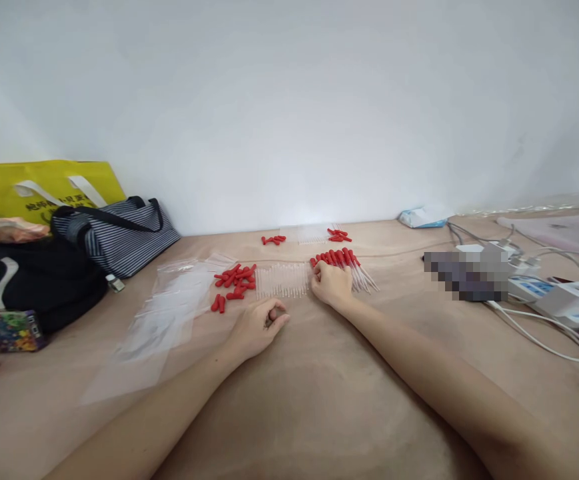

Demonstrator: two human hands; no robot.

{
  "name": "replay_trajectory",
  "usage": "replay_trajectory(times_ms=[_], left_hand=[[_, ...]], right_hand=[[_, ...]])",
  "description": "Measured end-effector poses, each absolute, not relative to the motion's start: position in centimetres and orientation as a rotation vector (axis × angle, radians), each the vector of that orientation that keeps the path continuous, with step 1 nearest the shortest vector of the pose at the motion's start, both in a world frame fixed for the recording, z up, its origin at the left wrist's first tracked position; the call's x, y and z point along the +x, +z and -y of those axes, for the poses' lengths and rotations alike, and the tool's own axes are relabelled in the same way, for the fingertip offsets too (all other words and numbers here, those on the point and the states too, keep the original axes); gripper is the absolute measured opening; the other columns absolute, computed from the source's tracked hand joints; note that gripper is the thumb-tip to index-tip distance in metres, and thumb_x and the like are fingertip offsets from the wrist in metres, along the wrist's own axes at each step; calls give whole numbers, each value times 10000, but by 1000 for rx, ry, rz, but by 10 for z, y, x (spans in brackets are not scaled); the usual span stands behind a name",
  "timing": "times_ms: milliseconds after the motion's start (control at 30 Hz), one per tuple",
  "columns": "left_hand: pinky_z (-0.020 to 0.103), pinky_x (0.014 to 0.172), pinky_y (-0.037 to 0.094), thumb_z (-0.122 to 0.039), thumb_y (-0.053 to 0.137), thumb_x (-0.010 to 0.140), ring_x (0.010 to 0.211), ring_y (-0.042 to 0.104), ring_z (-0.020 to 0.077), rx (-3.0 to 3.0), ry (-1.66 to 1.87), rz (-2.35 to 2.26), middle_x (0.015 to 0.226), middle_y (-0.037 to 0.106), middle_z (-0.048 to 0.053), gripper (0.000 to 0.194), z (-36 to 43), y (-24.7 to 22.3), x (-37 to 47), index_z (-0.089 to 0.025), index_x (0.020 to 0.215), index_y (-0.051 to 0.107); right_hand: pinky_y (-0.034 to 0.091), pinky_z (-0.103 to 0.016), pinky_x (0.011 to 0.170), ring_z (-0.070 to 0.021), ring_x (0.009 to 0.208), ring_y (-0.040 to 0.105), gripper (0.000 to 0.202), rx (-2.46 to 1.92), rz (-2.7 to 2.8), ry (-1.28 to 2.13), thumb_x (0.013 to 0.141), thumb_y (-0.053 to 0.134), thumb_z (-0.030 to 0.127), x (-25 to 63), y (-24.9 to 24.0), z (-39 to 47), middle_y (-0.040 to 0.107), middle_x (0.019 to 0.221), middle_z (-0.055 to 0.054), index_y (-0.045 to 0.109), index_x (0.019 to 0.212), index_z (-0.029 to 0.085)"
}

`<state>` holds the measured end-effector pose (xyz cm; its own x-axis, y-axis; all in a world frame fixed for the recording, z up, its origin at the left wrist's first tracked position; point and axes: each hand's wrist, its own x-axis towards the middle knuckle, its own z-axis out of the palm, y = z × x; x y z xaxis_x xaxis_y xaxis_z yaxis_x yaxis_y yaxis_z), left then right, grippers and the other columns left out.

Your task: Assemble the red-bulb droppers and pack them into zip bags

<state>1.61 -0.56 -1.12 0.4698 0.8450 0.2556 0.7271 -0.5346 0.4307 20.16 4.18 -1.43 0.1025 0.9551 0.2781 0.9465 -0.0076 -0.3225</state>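
My right hand is closed at the left end of a row of clear droppers with red bulbs; what its fingertips pinch is too small to make out. My left hand rests on the table, its fingers curled with a gap between thumb and forefinger, and nothing shows in that gap. Between and behind the hands lies a row of clear thin tubes. Loose red rubber bulbs are heaped left of the tubes.
Clear plastic bags lie left of the bulbs. More red bulbs and tubes lie by the wall. A striped bag, black bag and yellow bag stand left. White cables and a tissue pack are right.
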Motion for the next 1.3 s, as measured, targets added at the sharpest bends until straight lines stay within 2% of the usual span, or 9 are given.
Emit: replay_trajectory(times_ms=[267,400,500,633,767,867,1000,1167,1300], left_hand=[[222,537,361,-287,490,763,546,474,110,2482,659,-1340,621,514,-25,131,6,-10,16,-177,801,551],[223,535,371,-283,493,759,548,481,115,2492,675,-1362,622,520,-19,134,6,-12,17,-174,810,551],[247,591,390,-288,495,754,623,510,143,2540,767,-1483,640,532,-2,129,-1,-8,13,-174,770,555],[298,698,399,-291,517,729,751,532,193,2553,885,-1810,717,566,31,122,-18,4,-6,-175,739,555],[346,705,407,-362,521,712,818,538,247,2420,663,-2156,836,582,71,191,-30,16,-25,-190,776,572],[382,703,402,-429,502,706,868,533,282,2345,483,-2240,886,593,82,240,-32,19,-30,-205,750,575],[412,719,381,-422,476,721,892,534,292,2288,381,-2301,903,617,79,238,-30,21,-28,-207,745,574],[430,749,346,-366,444,765,890,531,295,2372,424,-2286,843,635,82,230,-26,25,-21,-186,708,575],[337,705,384,-316,451,779,806,542,226,2570,702,-1841,809,606,63,182,-16,22,-7,-171,711,538]], right_hand=[[229,-351,781,-202,839,572,275,-2021,1900,50,797,371,307,199,-10,-42,654,811,-77,608,868,189],[227,-375,799,-225,826,576,315,-2073,1904,76,776,387,355,193,-7,-47,651,815,-114,632,813,162],[231,-391,800,-239,804,581,311,-2119,1902,102,752,414,343,187,-4,-51,646,820,-144,637,789,130],[231,-411,808,-245,789,587,294,-2152,1897,146,734,438,342,182,0,-56,647,826,-133,632,802,132],[240,-410,814,-245,815,582,309,-2180,1890,194,741,435,353,183,3,-58,643,854,-134,625,839,131],[253,-406,808,-247,832,578,305,-2192,1903,223,747,433,355,184,5,-59,640,872,-137,631,829,137],[270,-398,791,-240,817,585,282,-2186,1949,234,767,419,315,184,5,-59,642,877,-134,635,815,141],[306,-368,739,-234,794,589,283,-2116,2049,201,797,384,273,190,13,-51,640,873,-144,625,824,127],[316,-333,733,-244,870,560,282,-1948,2212,125,822,377,281,207,20,-28,626,913,-151,596,880,112]])
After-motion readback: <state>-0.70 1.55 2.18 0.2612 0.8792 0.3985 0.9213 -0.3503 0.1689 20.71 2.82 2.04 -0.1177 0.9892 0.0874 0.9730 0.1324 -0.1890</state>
